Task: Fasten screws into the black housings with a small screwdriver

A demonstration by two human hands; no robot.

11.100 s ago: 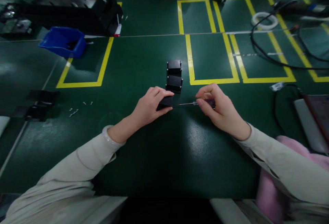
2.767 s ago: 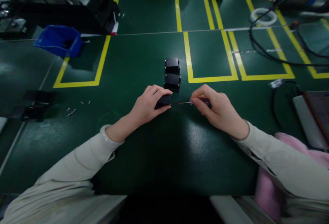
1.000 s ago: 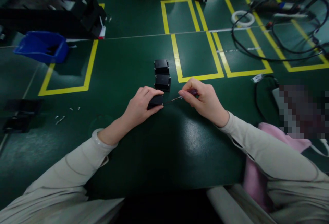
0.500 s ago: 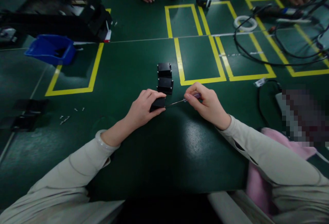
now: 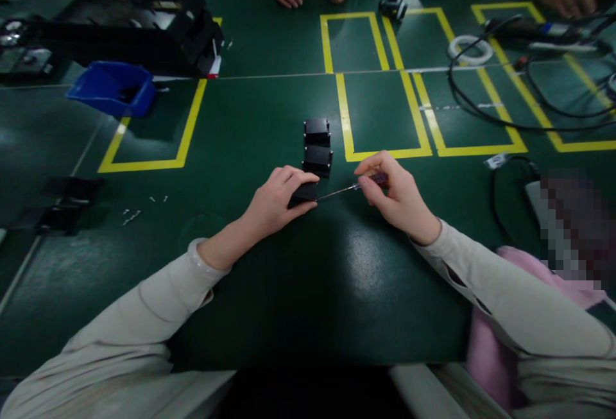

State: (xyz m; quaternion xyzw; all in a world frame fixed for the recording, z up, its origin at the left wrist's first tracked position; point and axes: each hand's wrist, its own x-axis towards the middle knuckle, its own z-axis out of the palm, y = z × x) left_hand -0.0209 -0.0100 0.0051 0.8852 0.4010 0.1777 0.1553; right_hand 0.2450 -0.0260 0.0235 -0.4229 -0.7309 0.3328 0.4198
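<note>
Slippage worries me: my left hand (image 5: 275,201) pins the small black plastic block (image 5: 303,194), my right hand (image 5: 395,196) pinches the slim purple-handled screwdriver (image 5: 353,187); its tip could skid off.

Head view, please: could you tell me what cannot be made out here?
- Head view: the left hand covers most of the small black box.
- Screwdriver tip contact: too small.
- Right hand hides the handle's end.
- Area at the right edge: pixelated.
</note>
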